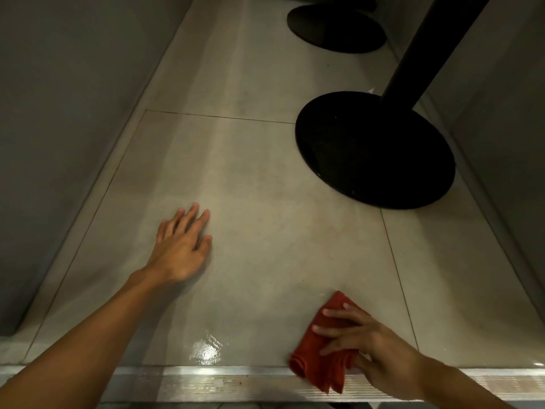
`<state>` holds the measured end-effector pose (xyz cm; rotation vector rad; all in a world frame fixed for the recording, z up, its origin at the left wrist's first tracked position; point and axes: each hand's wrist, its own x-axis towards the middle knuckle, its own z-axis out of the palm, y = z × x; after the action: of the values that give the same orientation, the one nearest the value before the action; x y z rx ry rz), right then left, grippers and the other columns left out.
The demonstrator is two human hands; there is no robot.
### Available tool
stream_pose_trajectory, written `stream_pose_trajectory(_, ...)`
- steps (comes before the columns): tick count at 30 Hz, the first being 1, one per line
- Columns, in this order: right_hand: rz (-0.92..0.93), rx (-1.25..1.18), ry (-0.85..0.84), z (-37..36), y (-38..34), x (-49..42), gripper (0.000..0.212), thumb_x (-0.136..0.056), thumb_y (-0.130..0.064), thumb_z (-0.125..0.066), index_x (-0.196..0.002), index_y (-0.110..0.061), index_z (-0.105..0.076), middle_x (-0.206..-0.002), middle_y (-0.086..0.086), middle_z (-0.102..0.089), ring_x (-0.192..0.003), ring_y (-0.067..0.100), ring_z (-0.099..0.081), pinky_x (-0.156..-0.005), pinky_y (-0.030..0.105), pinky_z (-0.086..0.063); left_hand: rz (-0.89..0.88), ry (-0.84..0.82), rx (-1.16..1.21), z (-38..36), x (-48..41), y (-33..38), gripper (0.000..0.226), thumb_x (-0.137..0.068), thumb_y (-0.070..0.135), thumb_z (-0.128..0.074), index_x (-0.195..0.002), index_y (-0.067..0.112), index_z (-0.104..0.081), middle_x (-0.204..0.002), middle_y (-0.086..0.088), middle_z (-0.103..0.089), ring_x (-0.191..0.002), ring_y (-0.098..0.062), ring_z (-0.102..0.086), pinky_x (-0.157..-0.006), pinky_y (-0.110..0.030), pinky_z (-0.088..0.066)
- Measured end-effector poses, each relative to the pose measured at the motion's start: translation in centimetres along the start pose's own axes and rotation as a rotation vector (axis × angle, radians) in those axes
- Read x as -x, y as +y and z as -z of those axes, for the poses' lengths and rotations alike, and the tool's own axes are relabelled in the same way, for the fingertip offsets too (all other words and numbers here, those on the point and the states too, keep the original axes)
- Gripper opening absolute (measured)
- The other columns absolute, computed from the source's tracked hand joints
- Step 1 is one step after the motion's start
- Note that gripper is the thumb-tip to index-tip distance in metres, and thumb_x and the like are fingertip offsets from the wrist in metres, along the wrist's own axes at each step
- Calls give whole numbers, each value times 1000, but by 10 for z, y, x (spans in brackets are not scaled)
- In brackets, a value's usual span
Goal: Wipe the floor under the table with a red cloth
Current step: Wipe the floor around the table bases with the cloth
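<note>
Your right hand (358,340) has the cloth (320,338) pinned on the floor (265,231) right by the metal strip (206,379), fingers spread across the top and thumb tucked round its near edge. Left hand (181,243) is flat and open on the tile, propping you up. The cloth looks soft and floppy and it'll bunch, so I'd keep your palm over the middle of the fold.

Left hand (180,248) flat, fingers spread, right hand (367,345) holding red cloth (317,351)

Open tile floor (250,178) ahead; black round table base (374,149) (with its post (427,45)) blocks the right.
</note>
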<state>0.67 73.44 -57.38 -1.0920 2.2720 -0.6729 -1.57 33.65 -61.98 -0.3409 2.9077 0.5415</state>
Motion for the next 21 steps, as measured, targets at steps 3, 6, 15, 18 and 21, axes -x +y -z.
stream_pose_trajectory(3,-123,-207,90,0,-9,-6,46,-84,-7,-49,-114,-37,-67,-125,-26,-59,-128,1,-46,-107,33,-40,20,2,-57,0,-1,3,65,-89,52,-20,-151,33,-16,-161,5,-3,-148,-21,2,-119,-43,-1)
stream_pose_trajectory(6,-211,-477,241,15,-26,-19,49,-89,8,-48,-104,-33,-70,-97,-14,-69,-89,4,-65,-78,23,-52,-1,16,-85,1,-5,20,72,-80,58,-20,-147,32,-25,-160,1,-15,-145,-28,-9,-117,-41,-7)
stream_pose_trajectory(15,-350,-252,928,97,-6,-103,39,-94,0,-44,-115,-28,-63,-94,-17,-68,-80,5,-66,-75,28,-57,-86,-41,-42,-9,-31,86,59,-90,55,-26,-146,36,-25,-160,6,-10,-145,-26,-5,-118,-44,-6)
stream_pose_trajectory(18,-425,14,833,115,38,-154,44,-90,0,-45,-125,-22,-61,-117,2,-65,-104,20,-62,-93,35,-50,-92,-63,-60,-11,-29,84,69,-83,60,-15,-148,38,-17,-161,8,-4,-146,-24,1,-118,-43,-3)
stream_pose_trajectory(21,-552,110,717,104,59,-192,47,-88,-1,-49,-129,-24,-58,-133,5,-57,-122,27,-49,-106,39,-38,-91,-76,-72,-14,-29,78,78,-76,68,-3,-149,41,-11,-161,10,1,-147,-21,6,-119,-43,-1)
